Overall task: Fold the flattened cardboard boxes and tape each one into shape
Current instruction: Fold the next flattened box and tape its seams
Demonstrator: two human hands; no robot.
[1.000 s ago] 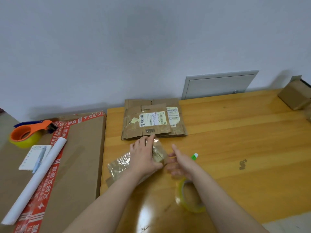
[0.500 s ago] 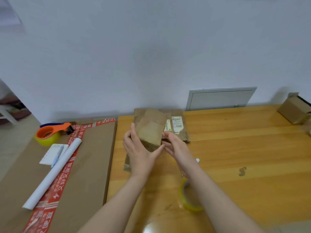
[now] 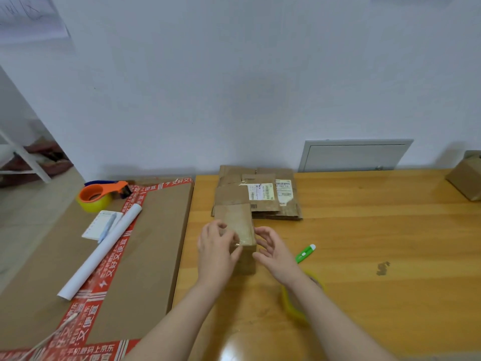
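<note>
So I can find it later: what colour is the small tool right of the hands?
The small tool is bright green, white-tipped; head view shows it.

A plain pale wall (image 3: 234, 74) with a low grey panel (image 3: 354, 155) stands behind a wooden table (image 3: 390, 256); light tiled floor (image 3: 26, 212) lies left.

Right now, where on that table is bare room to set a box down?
Widest bare table: right of the green cutter, between the flattened stack and the far-right box. Crowded at centre: small box, tape roll.
</note>
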